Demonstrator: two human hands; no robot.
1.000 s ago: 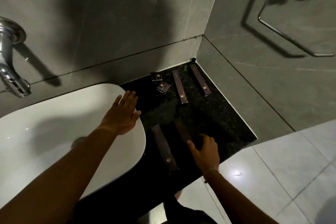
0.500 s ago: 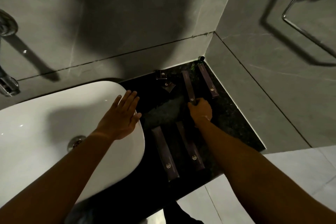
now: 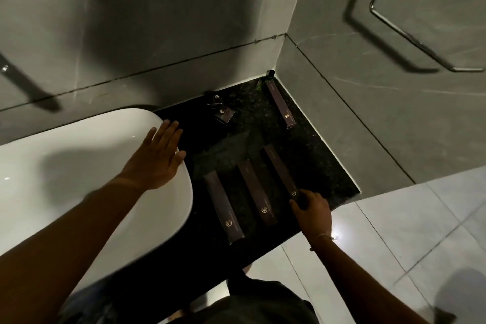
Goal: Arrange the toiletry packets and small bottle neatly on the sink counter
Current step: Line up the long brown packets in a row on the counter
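Note:
Three long dark packets lie side by side near the front of the black counter (image 3: 323,163): a left one (image 3: 223,206), a middle one (image 3: 256,192) and a right one (image 3: 280,169). My right hand (image 3: 313,212) grips the near end of the right packet. A fourth long packet (image 3: 280,104) lies by the right wall. Two small square packets (image 3: 216,99) (image 3: 224,115) sit at the back. A small dark bottle (image 3: 268,76) stands in the back corner. My left hand (image 3: 157,159) rests flat, fingers spread, on the sink rim.
A white basin (image 3: 79,166) fills the left side. Grey tiled walls close off the counter at the back and right. A metal towel ring (image 3: 410,34) hangs on the right wall. Light floor tiles (image 3: 394,244) lie below the counter's front edge.
My right hand reached back to the long packet at the rear middle, took it, and brought it forward beside the two front packets. My left hand stayed on the basin rim.

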